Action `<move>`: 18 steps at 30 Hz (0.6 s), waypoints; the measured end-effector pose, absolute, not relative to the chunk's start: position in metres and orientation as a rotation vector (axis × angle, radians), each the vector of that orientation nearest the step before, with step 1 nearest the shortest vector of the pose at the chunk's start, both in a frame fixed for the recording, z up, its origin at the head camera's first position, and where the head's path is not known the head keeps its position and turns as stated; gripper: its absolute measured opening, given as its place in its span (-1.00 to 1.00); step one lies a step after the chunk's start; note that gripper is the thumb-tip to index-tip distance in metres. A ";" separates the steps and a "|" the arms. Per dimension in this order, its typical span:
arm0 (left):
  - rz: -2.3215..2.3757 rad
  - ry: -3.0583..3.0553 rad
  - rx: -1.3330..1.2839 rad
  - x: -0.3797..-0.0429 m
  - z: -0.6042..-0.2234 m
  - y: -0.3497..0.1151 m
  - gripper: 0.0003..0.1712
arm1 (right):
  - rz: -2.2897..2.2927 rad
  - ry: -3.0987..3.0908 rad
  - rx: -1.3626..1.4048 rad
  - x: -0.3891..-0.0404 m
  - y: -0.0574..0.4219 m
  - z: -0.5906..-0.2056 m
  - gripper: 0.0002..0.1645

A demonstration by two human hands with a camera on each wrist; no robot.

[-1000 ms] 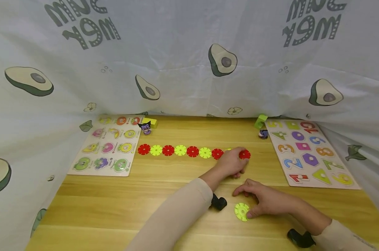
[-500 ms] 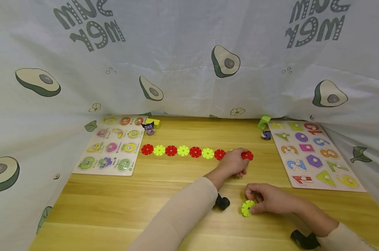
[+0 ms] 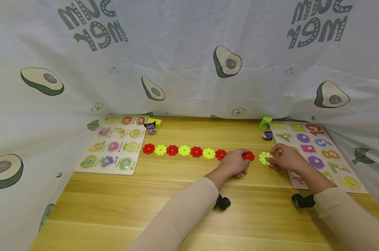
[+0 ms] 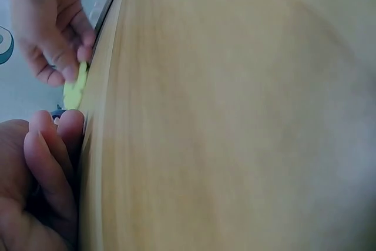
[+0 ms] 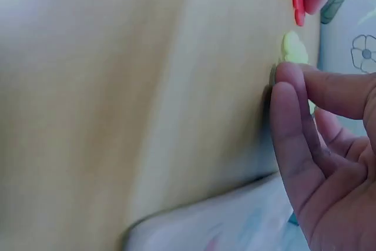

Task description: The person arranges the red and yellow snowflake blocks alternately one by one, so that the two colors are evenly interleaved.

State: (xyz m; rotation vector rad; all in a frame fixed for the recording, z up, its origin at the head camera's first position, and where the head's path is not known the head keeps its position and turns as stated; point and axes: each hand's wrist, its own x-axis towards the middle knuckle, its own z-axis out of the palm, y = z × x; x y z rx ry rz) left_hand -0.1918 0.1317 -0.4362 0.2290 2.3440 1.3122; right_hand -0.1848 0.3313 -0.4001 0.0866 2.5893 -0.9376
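A row of red and yellow snowflake building discs [image 3: 184, 150] lies across the table, colours alternating. My left hand [image 3: 234, 162] is at the row's right end, its fingers holding the last red snowflake disc [image 3: 250, 156] against the table and covering a yellow one beside it. My right hand [image 3: 286, 158] pinches a yellow snowflake disc [image 3: 263, 158] between thumb and fingers, just right of that red disc with a small gap between. In the left wrist view, the yellow disc [image 4: 74, 91] appears edge-on beyond my curled left fingers [image 4: 50, 157].
A fruit puzzle board [image 3: 111, 146] lies at left, and a number-and-shape board [image 3: 315, 153] at right, partly under my right arm. Small figurines [image 3: 150, 128] and blocks [image 3: 265, 123] stand near the boards. A printed avocado cloth [image 3: 183, 87] hangs behind the table.
My right hand has picked the yellow snowflake disc up from the near table and carried it forward to the row's right end. My left hand stays on the red disc.
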 end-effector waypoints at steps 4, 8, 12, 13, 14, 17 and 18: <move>1.304 2.341 0.229 -0.192 -0.436 0.132 -0.53 | -0.933 2.587 0.119 -0.195 0.328 -0.403 -0.48; 1.301 2.341 0.231 -0.192 -0.435 0.133 -0.53 | -0.925 2.583 0.130 -0.196 0.324 -0.405 -0.47; 1.292 2.348 0.237 -0.191 -0.436 0.133 -0.52 | -0.959 2.588 0.163 -0.193 0.325 -0.409 -0.42; 1.295 2.352 0.247 -0.191 -0.437 0.132 -0.50 | -0.976 2.590 0.164 -0.191 0.325 -0.410 -0.39; 1.300 2.356 0.259 -0.191 -0.439 0.132 -0.49 | -0.995 2.597 0.160 -0.190 0.326 -0.410 -0.36; 1.352 2.354 0.301 -0.188 -0.443 0.127 -0.43 | -1.025 2.630 0.134 -0.182 0.324 -0.409 -0.31; 1.381 2.343 0.312 -0.187 -0.445 0.124 -0.41 | -1.019 2.651 0.124 -0.178 0.322 -0.408 -0.30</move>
